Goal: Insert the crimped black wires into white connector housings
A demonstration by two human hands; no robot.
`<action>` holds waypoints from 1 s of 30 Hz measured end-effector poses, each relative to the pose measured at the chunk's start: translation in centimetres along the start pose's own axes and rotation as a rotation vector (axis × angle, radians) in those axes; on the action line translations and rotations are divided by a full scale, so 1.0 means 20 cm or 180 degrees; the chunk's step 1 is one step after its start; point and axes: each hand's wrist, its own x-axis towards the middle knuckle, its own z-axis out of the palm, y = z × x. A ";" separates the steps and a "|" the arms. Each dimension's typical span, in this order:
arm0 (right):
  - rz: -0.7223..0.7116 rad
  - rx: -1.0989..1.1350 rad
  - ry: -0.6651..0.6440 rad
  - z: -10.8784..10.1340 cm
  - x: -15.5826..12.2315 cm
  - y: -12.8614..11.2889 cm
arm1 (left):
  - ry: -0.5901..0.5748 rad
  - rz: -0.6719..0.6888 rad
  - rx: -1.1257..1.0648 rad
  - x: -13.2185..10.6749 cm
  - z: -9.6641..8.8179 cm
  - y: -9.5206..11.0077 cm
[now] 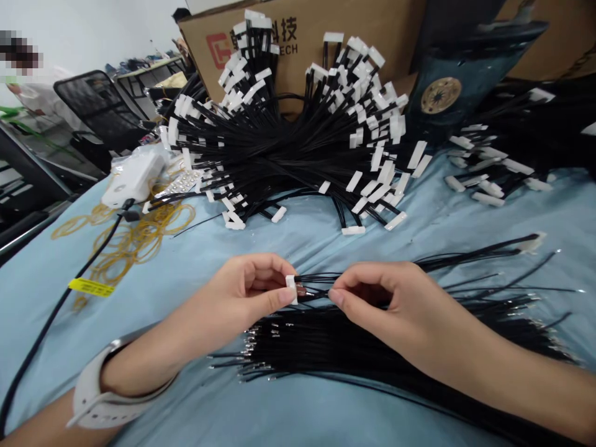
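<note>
Over at the left, a black mesh-backed office chair [100,102] stands beyond the table with the pale blue cloth [195,242]. A thick black cable with a yellow tag [90,287] runs up to a white plastic box [137,180], and thin yellow rubber bands [133,245] lie tangled beside it. A pale watch strap [95,397] circles the left wrist; from there the left hand [246,292] reaches in, thumb and index finger clamped on a small white plastic connector [290,289], held up over the cloth near the middle. Behind it spreads a big heap of black wires with white ends [288,146], backed by a brown cardboard box [307,18]. Just right of the connector, the right hand [391,292] has thumb and forefinger together on a thin black wire [321,294]; I can't tell whether its end sits inside. Under both hands lies a bundle of loose black wires with silvery metal tips [326,341]. Farther right stand a dark blue pouch with a round gold emblem [440,96] and more white-ended wires [498,164].
</note>
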 end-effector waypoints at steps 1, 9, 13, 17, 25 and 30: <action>-0.0006 0.0025 -0.0001 0.00 0.00 0.00 | -0.0006 0.0014 0.0003 0.00 0.00 0.00; 0.0006 0.0151 -0.0017 -0.01 -0.01 -0.01 | -0.0112 0.0032 -0.0061 -0.01 -0.01 -0.02; 0.0045 0.0283 -0.0037 -0.01 -0.01 -0.01 | -0.0185 0.0063 -0.0085 -0.01 -0.01 -0.02; 0.0019 0.0363 -0.0157 -0.01 0.00 -0.02 | -0.0178 0.0092 -0.0060 0.00 0.00 -0.02; -0.0041 0.0122 -0.0279 -0.01 0.02 -0.02 | -0.0168 0.0053 0.0029 -0.02 0.01 0.01; -0.0149 0.0066 -0.0257 0.00 0.01 -0.01 | -0.0170 0.0073 0.0055 -0.02 0.01 0.01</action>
